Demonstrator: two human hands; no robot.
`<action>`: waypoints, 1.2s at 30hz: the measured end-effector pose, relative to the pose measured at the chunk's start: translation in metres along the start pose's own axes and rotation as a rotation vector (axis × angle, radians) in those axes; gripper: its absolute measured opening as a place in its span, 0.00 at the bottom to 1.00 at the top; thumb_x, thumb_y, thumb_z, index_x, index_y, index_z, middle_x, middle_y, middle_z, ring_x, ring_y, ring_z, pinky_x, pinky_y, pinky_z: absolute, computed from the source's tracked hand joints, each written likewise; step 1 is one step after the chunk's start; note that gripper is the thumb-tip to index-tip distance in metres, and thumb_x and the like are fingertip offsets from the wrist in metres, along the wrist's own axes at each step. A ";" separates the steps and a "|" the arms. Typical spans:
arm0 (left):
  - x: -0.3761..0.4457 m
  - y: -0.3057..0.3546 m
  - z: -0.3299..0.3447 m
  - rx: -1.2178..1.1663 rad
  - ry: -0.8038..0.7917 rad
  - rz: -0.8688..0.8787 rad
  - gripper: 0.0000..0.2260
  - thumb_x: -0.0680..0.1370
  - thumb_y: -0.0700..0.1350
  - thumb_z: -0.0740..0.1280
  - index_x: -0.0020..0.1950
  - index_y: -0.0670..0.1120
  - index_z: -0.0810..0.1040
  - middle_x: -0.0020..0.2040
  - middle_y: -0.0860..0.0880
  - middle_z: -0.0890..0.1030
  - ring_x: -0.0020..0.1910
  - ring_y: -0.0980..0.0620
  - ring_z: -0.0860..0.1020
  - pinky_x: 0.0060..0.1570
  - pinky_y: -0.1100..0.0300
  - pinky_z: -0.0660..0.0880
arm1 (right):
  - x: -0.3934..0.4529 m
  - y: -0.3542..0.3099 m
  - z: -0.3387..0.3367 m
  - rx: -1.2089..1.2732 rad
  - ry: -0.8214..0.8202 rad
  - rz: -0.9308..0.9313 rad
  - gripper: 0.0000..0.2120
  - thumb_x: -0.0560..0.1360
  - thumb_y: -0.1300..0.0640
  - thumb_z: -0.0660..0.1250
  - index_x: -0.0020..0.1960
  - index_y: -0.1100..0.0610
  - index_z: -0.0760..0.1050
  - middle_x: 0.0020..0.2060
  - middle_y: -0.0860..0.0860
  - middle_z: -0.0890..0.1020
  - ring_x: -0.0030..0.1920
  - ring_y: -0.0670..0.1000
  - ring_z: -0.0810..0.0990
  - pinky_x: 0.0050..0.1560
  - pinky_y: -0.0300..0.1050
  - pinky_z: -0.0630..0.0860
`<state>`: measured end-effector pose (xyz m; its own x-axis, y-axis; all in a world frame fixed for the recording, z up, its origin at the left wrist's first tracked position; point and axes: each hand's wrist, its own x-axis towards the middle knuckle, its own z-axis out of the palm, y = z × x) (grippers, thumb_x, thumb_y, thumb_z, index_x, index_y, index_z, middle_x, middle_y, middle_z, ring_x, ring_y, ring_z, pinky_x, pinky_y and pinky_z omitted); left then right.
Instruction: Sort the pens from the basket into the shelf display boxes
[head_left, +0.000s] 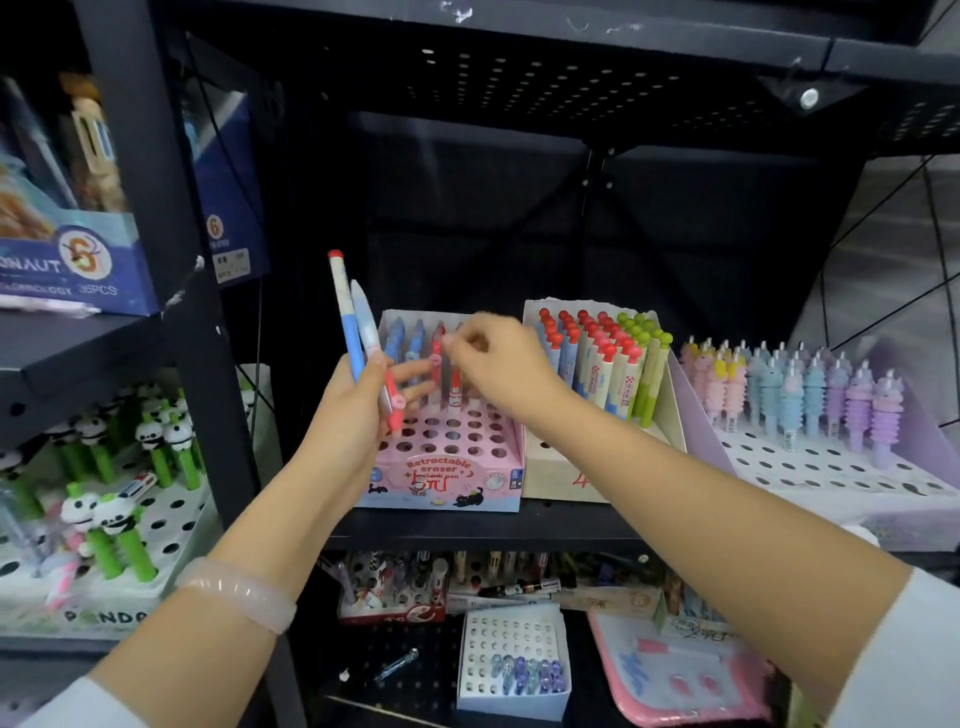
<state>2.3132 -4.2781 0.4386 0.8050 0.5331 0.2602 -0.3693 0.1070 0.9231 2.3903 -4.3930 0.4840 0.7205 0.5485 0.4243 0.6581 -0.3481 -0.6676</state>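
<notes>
My left hand grips a bunch of pens: a blue-and-white pen with a red cap and a pale blue pen stick up, and a red pen points down. My right hand pinches the top of a red pen that stands in the pink display box marked "Retractable eraser". Blue and red pens stand in the box's back rows; its front holes are bare. The basket is out of view.
A cream box of red- and green-topped pens stands right of the pink box, then a purple box of pastel pens. Panda pens fill the left shelf. A lower shelf holds more boxes, a white tray and a loose pen.
</notes>
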 end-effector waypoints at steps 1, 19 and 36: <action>0.001 0.001 0.001 -0.013 0.008 0.008 0.08 0.83 0.48 0.52 0.55 0.51 0.70 0.47 0.49 0.84 0.49 0.48 0.80 0.54 0.51 0.75 | -0.008 -0.003 0.002 0.115 -0.148 0.056 0.10 0.79 0.52 0.60 0.43 0.55 0.76 0.34 0.49 0.79 0.34 0.46 0.78 0.38 0.41 0.79; -0.010 -0.002 -0.008 0.138 0.217 0.037 0.08 0.82 0.48 0.54 0.55 0.49 0.72 0.49 0.50 0.79 0.44 0.54 0.80 0.41 0.63 0.76 | 0.005 0.011 -0.028 0.620 0.080 0.136 0.05 0.75 0.55 0.67 0.47 0.57 0.75 0.39 0.51 0.81 0.40 0.46 0.82 0.45 0.40 0.80; -0.014 -0.015 -0.029 0.216 0.198 0.063 0.10 0.81 0.44 0.52 0.41 0.48 0.67 0.25 0.55 0.64 0.22 0.58 0.58 0.19 0.68 0.57 | 0.016 0.015 0.027 0.453 0.149 0.008 0.04 0.76 0.56 0.65 0.46 0.48 0.73 0.42 0.46 0.81 0.44 0.43 0.80 0.44 0.33 0.78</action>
<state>2.2936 -4.2626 0.4125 0.6698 0.6886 0.2778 -0.2910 -0.1009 0.9514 2.4059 -4.3691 0.4646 0.7702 0.4208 0.4792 0.5150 0.0328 -0.8565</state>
